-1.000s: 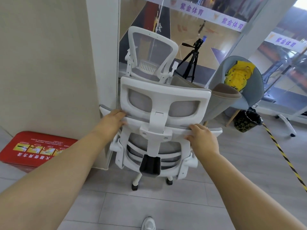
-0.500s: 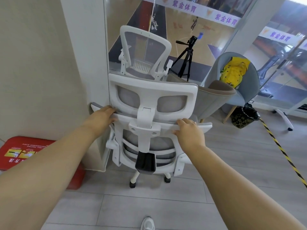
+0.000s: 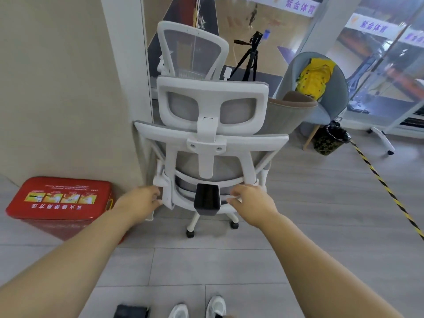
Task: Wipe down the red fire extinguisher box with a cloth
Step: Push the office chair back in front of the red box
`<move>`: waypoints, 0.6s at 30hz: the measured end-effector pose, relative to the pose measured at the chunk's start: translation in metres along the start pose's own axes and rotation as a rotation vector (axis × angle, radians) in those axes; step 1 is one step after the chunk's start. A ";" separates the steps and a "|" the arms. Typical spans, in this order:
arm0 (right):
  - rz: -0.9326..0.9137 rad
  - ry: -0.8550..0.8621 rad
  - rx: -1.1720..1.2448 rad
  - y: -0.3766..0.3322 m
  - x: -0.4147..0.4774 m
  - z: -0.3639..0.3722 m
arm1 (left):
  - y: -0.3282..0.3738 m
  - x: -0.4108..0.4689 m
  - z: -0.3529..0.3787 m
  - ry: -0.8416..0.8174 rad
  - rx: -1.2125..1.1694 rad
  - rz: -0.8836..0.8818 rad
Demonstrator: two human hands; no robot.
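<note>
left hand (image 3: 141,201), right hand (image 3: 251,200) grasping white chair (image 3: 206,146) frame; red box (image 3: 59,198) label upside-down; banner (image 3: 299,6) "紫金体育".

Left arm: bare, stretched forward from the lower left, forearm angled in toward the middle.
Left hand (image 3: 140,203): back up, fingers curled onto the lower left edge of the chair (image 3: 206,143) back.
Right arm: bare, stretched forward from the lower right, wrist straight.
Right hand (image 3: 252,203): back up, fingers and thumb closed on the chair back's lower right rim.
Hands together: level with each other, well apart.
Feet: white shoes (image 3: 215,306) between the arms.
</note>
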State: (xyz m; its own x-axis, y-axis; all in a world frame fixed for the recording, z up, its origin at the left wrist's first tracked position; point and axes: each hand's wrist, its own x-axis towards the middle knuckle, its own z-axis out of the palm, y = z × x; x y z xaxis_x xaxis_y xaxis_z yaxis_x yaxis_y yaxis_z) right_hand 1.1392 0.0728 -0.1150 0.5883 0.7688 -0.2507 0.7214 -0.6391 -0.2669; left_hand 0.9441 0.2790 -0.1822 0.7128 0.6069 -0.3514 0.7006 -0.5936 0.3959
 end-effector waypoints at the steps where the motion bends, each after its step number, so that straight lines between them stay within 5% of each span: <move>1: 0.009 -0.053 0.011 0.000 -0.009 0.008 | -0.001 -0.010 0.009 -0.033 0.011 -0.009; 9: 0.077 -0.344 -0.028 0.007 -0.078 0.063 | -0.016 -0.090 0.076 -0.212 0.093 -0.054; 18: 0.040 -0.437 -0.084 0.010 -0.163 0.133 | -0.038 -0.196 0.146 -0.288 0.100 -0.145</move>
State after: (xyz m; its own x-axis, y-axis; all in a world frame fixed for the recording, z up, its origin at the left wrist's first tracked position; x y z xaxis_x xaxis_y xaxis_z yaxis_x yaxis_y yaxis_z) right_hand 1.0022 -0.0623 -0.2007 0.4195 0.6497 -0.6339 0.7388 -0.6502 -0.1774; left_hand 0.7819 0.1055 -0.2521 0.5750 0.5236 -0.6287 0.7850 -0.5696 0.2436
